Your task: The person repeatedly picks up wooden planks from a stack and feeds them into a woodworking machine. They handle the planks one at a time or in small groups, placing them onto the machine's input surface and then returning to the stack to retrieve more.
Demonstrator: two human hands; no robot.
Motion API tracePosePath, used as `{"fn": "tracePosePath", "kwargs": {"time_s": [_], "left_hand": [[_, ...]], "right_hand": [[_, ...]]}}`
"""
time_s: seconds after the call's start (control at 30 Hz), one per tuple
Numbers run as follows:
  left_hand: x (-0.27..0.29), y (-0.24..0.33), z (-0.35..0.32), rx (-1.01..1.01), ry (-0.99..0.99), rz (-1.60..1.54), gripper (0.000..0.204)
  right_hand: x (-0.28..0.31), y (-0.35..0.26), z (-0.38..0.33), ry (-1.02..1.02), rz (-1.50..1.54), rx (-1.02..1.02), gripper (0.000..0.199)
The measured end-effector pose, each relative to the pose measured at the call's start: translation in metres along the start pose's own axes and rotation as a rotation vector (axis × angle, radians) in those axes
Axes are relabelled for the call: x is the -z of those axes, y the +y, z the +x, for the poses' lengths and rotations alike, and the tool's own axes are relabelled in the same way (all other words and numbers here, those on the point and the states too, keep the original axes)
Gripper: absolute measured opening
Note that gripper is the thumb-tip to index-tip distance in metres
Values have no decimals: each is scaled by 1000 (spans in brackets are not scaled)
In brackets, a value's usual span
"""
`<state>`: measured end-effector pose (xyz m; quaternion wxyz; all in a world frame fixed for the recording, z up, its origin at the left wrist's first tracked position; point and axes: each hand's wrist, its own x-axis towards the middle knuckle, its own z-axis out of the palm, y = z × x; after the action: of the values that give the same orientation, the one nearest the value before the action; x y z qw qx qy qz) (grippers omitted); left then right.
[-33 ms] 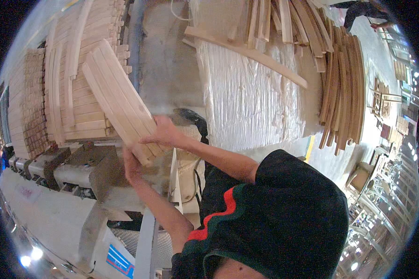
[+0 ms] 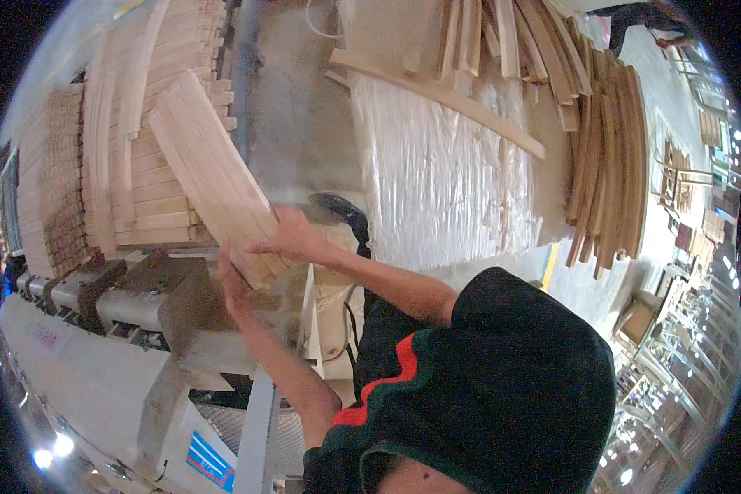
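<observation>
A bundle of pale wooden strips lies side by side between my two hands, slanting from upper left down to its near end. My left hand grips its near left edge, its fingers partly hidden by the wood. On the opposite edge, my right hand is closed round the strips with the thumb across the top. The far end of the bundle overlaps a large stack of similar strips; whether it touches the stack I cannot tell.
Below the stack stands a grey machine with metal housings and a white body. Ahead, a plastic-wrapped pallet load carries a long loose board. Curved brown wood pieces are piled to its right. Another person is at the far right.
</observation>
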<state>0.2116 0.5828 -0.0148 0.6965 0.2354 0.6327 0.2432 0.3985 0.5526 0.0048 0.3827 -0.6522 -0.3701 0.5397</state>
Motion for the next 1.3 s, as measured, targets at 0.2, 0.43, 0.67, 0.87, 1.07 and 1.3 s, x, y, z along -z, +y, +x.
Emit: {"fn": "tracePosePath", "kwargs": {"time_s": [0.2,0.43,0.67,0.87,1.07,1.3], "left_hand": [[-37,-3,-26,-280,213,558,53],[-68,-78,-134,-612,53,394,35],[-56,-224,-293,-866,194,557,33],[2,-380,-387,-736,248,-54,51],[57,-466,-442,-819,430,-287,25],[117,-531,-411,-666,808,-250,40]], "right_hand": [[19,-15,-27,-12,100,-43,66],[51,20,-155,-18,198,59,50],[58,89,-351,-160,299,278,54],[32,106,-463,-474,17,363,55],[-41,145,-482,-868,-136,438,62],[-142,212,-477,-944,-107,488,62]]}}
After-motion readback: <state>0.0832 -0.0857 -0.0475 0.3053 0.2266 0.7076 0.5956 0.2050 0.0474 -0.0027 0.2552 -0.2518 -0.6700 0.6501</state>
